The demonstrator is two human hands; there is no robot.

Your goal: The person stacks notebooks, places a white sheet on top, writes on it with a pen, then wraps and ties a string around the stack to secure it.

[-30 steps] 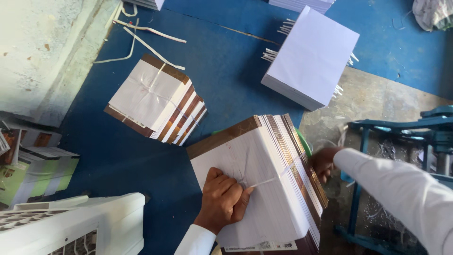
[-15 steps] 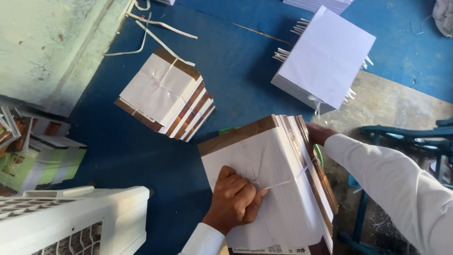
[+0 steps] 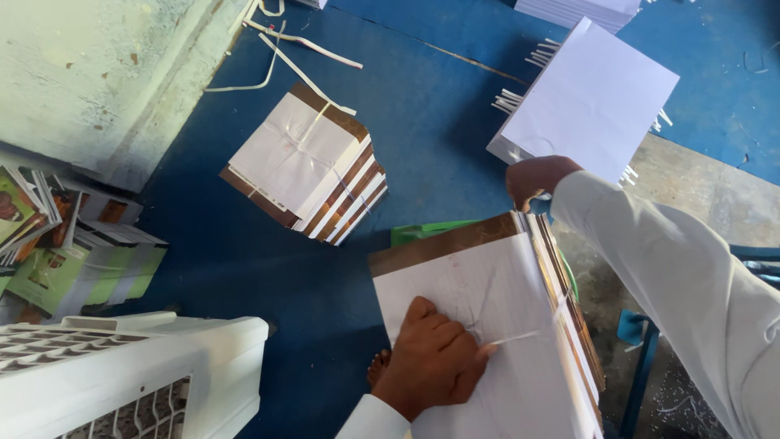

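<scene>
Blue floor (image 3: 439,122) fills most of the view, with a pale wall (image 3: 97,73) at the upper left. Below it sits a white slatted crate (image 3: 122,374) at the lower left corner. Your near bundle (image 3: 496,325) lies right in front of you, white sheet on top, brown edge along its far side, a thin strap (image 3: 520,336) across it. A white stack (image 3: 593,102) rests further out to the right, and a second tied bundle (image 3: 305,167) lies well apart in the middle of the floor. Green-covered books (image 3: 65,260) are heaped at the left edge.

Your left hand (image 3: 435,362) presses flat on the near bundle, fingers curled together, pinching the strap at the fingertips. Your right hand (image 3: 536,179) hovers past the bundle's far corner, just by the white stack; it looks loosely curled, but you can't tell whether it grips anything. Loose white strips (image 3: 301,45) trail near the wall.
</scene>
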